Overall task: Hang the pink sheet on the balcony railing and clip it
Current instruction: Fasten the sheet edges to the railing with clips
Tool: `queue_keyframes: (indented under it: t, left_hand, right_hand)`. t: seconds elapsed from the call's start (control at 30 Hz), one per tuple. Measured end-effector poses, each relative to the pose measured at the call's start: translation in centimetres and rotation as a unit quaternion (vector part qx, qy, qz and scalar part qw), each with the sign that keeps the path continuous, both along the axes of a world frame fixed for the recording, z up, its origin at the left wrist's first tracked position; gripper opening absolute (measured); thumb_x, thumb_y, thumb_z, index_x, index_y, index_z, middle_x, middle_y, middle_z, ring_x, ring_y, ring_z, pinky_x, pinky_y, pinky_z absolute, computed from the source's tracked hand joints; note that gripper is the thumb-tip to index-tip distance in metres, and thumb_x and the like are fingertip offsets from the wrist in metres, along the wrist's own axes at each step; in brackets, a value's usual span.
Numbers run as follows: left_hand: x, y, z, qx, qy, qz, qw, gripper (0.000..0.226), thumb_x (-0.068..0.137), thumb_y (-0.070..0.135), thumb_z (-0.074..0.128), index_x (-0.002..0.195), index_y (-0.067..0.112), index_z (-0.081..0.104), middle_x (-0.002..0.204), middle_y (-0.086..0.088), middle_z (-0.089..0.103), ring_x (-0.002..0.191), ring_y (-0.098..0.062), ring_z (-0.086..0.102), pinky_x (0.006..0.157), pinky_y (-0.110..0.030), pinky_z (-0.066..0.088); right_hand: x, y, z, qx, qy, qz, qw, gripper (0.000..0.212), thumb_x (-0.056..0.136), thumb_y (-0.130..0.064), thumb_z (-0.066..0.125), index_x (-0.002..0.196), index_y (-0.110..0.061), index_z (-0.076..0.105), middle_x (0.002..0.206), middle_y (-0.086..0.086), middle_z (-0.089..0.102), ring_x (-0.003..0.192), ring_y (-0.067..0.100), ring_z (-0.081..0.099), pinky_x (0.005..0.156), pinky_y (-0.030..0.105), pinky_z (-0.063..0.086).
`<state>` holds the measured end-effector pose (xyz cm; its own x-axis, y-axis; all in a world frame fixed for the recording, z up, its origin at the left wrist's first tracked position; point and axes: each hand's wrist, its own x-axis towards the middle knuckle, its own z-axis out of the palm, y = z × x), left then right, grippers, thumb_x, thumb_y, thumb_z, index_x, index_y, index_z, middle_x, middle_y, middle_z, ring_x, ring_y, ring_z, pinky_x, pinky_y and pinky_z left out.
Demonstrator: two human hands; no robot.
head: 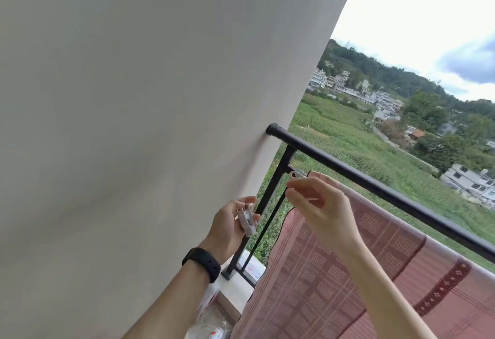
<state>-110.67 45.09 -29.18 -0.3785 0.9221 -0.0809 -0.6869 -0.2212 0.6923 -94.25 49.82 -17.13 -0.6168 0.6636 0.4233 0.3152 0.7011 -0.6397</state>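
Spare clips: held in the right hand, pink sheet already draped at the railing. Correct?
No. Head view shows the spare clips in the left hand, not the right. The pink sheet is draped at the railing, as stated.

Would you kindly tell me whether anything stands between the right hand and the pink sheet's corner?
Nothing visible does. The right hand is at the top corner of the pink sheet, just below the white clip there. The left hand holds spare clips off to the side, near the wall.
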Motion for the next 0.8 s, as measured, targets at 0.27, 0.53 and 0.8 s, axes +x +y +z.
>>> queue_keyframes:
  t: [0.27, 0.53, 0.8]
  left_hand:
    - [0.9, -5.5, -7.7, -0.072, 0.1, -0.005, 0.992, 0.043, 0.072, 0.036, 0.079, 0.111, 0.02, 0.075, 0.098, -0.001, 0.072, 0.093, -0.02, 0.064, 0.089, -0.038, 0.048]
    - [3.8, -9.8, -14.2, -0.175, 0.149, -0.027, 0.973, 0.038, 0.077, 0.043, 0.077, 0.107, 0.02, 0.074, 0.108, -0.007, 0.075, 0.096, -0.02, 0.07, 0.08, -0.031, 0.05]
    - [5.5, -11.9, -20.0, -0.205, 0.254, -0.077, 0.942, 0.023, 0.084, 0.035, 0.076, 0.104, 0.024, 0.078, 0.104, 0.0, 0.076, 0.101, -0.014, 0.069, 0.085, -0.028, 0.056]
  right_hand:
    - [0.8, -4.7, -15.3, -0.308, -0.05, 0.001, 0.95, 0.037, 0.084, -0.049, 0.073, 0.119, -0.038, 0.063, 0.108, -0.013, 0.073, 0.094, 0.001, 0.071, 0.083, 0.028, 0.06]
    - [2.0, -6.9, -21.7, -0.379, -0.069, -0.023, 0.923, 0.017, 0.09, -0.029, 0.073, 0.105, -0.021, 0.076, 0.089, -0.004, 0.078, 0.085, 0.016, 0.075, 0.08, 0.029, 0.06]
    - [4.2, -7.9, -26.0, -0.511, -0.091, -0.016, 0.855, 0.024, 0.092, -0.032, 0.07, 0.115, -0.03, 0.073, 0.109, -0.009, 0.076, 0.102, 0.011, 0.071, 0.088, 0.031, 0.055]
